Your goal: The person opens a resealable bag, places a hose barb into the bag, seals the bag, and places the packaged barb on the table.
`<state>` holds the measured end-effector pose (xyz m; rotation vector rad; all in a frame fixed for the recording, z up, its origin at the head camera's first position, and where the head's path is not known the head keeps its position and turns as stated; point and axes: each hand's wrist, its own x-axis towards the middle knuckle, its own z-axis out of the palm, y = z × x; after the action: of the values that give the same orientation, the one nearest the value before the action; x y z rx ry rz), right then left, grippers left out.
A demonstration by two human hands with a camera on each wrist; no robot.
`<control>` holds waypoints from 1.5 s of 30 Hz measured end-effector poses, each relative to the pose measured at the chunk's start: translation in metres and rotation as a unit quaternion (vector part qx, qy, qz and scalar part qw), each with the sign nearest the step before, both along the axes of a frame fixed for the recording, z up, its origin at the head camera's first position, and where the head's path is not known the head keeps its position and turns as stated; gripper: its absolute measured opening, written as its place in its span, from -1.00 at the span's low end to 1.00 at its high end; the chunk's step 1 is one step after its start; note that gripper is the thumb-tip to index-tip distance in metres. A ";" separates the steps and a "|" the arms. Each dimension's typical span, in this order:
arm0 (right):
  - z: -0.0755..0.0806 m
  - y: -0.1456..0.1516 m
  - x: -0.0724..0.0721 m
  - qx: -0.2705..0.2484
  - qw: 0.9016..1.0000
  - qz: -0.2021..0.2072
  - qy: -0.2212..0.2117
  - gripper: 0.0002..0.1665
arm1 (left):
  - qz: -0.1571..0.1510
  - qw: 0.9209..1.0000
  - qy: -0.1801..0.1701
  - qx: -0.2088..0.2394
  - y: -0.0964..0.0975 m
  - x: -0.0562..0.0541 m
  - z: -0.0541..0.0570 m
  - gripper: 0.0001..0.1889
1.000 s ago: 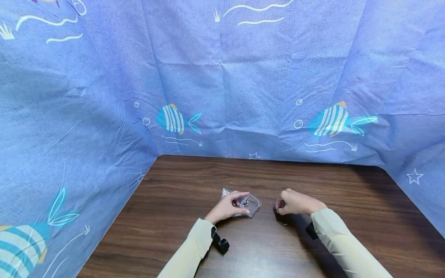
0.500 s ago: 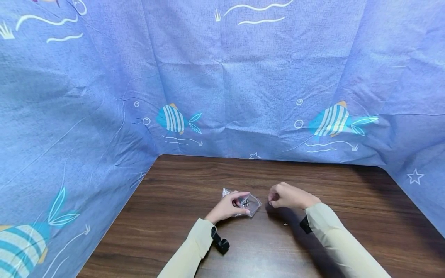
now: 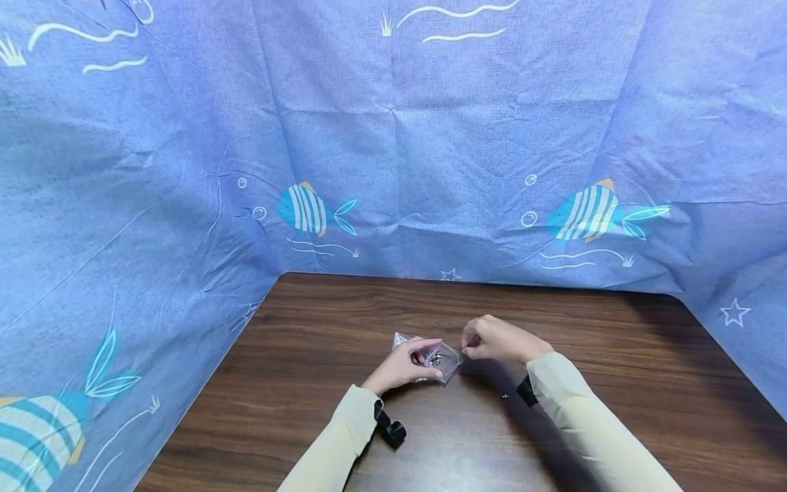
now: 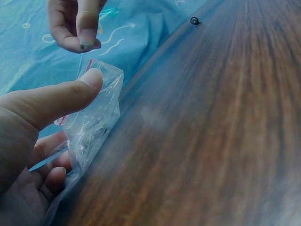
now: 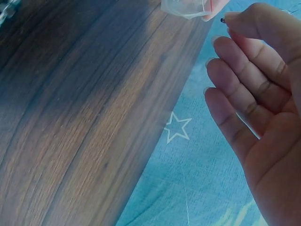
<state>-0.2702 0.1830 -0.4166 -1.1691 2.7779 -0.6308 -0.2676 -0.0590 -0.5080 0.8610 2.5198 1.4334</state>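
Note:
My left hand (image 3: 402, 367) holds a clear zip bag (image 3: 450, 364) with its mouth spread toward the right. Several small shiny metal pieces lie inside the bag. In the left wrist view the bag (image 4: 101, 99) shows a red seal line, and the thumb presses on it near that line. Just right of the mouth, my right hand (image 3: 501, 339) pinches a tiny screw (image 5: 222, 20) between thumb and forefinger; most of it is hidden by the fingertips. Another small screw (image 3: 505, 396) lies on the table, below the right hand in the head view.
The dark wood-grain table (image 3: 320, 355) spreads under both hands. A blue cloth (image 3: 455, 157) with fish patterns hangs behind it and along its sides. A blurred shiny thing (image 5: 5, 13) shows at the corner of the right wrist view.
My right hand has moved left and slightly away from me, up to the bag's mouth, keeping its pinch. The left hand, the bag and the screw on the table have stayed put.

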 end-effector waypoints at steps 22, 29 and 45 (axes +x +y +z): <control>0.000 -0.019 -0.005 0.006 0.999 0.036 0.021 -0.97 | -0.003 1.000 -0.002 0.000 0.000 0.000 0.001 -0.36; 0.000 -0.019 -0.004 0.018 0.999 0.028 0.023 -0.95 | -0.003 1.000 -0.004 0.000 0.000 0.001 0.002 -0.36; 0.004 0.000 0.006 0.027 0.999 0.011 -0.036 -0.90 | -0.004 1.000 0.001 0.005 0.000 0.001 0.001 -0.36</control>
<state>-0.2640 0.1834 -0.4128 -1.1416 2.7023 -0.5810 -0.2665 -0.0589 -0.5067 0.8736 2.5107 1.4446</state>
